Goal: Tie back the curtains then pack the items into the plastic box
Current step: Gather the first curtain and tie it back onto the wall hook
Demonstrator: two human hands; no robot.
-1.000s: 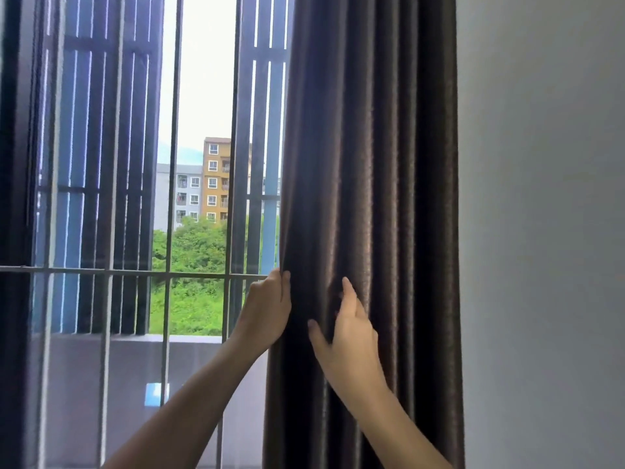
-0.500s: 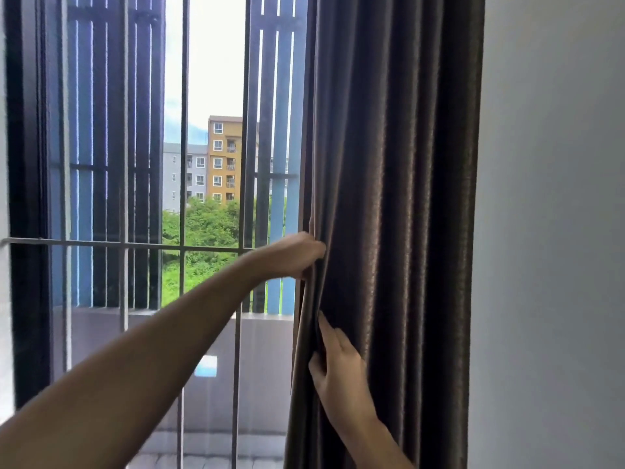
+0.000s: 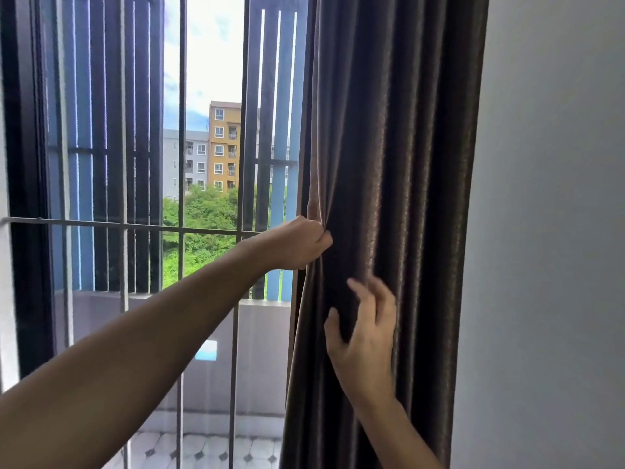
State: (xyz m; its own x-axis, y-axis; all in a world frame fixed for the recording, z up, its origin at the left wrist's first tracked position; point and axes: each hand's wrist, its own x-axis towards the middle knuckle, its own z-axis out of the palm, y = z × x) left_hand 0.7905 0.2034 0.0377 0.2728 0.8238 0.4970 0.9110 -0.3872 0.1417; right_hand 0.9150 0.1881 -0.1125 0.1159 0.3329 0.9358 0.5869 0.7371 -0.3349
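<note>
A dark brown curtain hangs in folds between the window and the wall, gathered to the right side. My left hand is clenched on the curtain's left edge at about mid height, pinching the fabric. My right hand is lower and to the right, fingers spread and curled against the front folds, thumb on the left; it rests on the cloth without a closed grip. No tie-back, plastic box or items to pack are in view.
A window with grey metal bars fills the left, with blue slatted panels, a balcony wall and buildings beyond. A plain white wall stands right of the curtain. A tiled floor shows at the bottom.
My left hand has closed tighter on the curtain edge. My right hand has come off the edge and shifted right across the folds, fingers now spread.
</note>
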